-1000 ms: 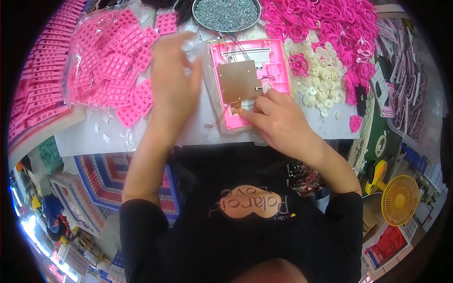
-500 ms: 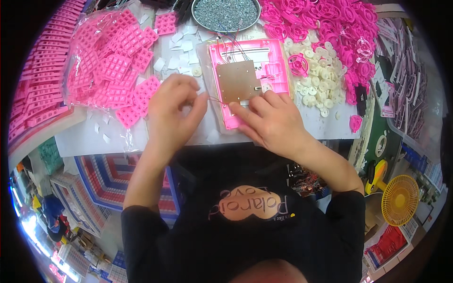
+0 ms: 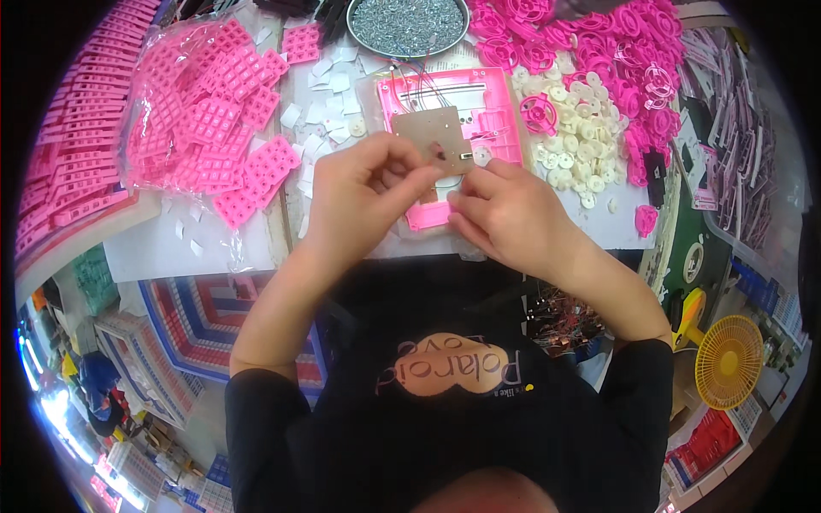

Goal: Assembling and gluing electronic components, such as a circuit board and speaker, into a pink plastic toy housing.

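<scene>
A pink plastic housing (image 3: 428,219) lies on the worktable, with a brown circuit board (image 3: 419,128) set over its inside. Thin wires (image 3: 425,90) run from the board's far edge. My left hand (image 3: 363,184) is over the board's near left part, thumb and forefinger pinched; what is between them is too small to make out. A small dark reddish bit (image 3: 439,151) shows just beyond those fingertips. At the board's near right corner is my right hand (image 3: 517,209), fingers curled together over the housing's edge. Whatever it grips is hidden.
Pink keypad pieces (image 3: 214,120) in a clear bag lie left, near scattered white paper squares (image 3: 338,81). A round metal tray (image 3: 409,30) of screws stands behind the housing. White discs (image 3: 581,137) and pink ring parts (image 3: 633,51) are heaped right. A yellow fan (image 3: 727,363) stands lower right.
My left hand has moved right, from beside the housing to over the board. My right hand has shifted slightly right, and its extended forefinger has drawn in.
</scene>
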The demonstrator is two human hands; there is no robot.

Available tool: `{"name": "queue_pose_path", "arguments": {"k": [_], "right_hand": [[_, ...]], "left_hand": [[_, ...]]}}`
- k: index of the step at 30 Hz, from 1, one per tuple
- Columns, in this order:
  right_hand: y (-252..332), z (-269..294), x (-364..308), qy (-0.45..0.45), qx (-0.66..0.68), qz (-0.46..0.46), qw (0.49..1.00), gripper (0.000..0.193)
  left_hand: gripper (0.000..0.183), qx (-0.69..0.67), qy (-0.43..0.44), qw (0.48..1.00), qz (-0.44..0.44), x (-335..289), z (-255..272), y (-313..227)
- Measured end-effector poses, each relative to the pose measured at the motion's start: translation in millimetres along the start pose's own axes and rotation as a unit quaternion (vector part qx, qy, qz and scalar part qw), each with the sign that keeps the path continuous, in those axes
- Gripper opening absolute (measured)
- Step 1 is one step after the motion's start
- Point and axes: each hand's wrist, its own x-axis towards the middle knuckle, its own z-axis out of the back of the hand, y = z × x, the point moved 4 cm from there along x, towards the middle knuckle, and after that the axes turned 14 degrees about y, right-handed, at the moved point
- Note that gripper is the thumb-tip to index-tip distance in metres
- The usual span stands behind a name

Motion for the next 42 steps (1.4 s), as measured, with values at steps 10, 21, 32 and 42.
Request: {"name": "queue_pose_path", "arguments": {"k": [10,21,32,42], "right_hand": [[-13,26,-6,-0.104,0.28,-0.019,0.954,0.017],[-14,20,-45,-0.071,0.098,-0.082,0.989,0.013],[-45,13,-49,-0.007,0.133,-0.056,0.989,0.012],[-52,7,-40,-0.009,0.209,-0.037,0.977,0.011]], "left_hand": [[0.014,0.221,0.085,0.965,-0.115,2,-15,-17],[0.032,0.443,0.111,0.886,-0.073,10,-13,-4],[0.037,0.52,0.106,0.848,-0.007,13,-18,-16],[0.04,0.459,0.109,0.882,0.003,11,-14,-13]]}}
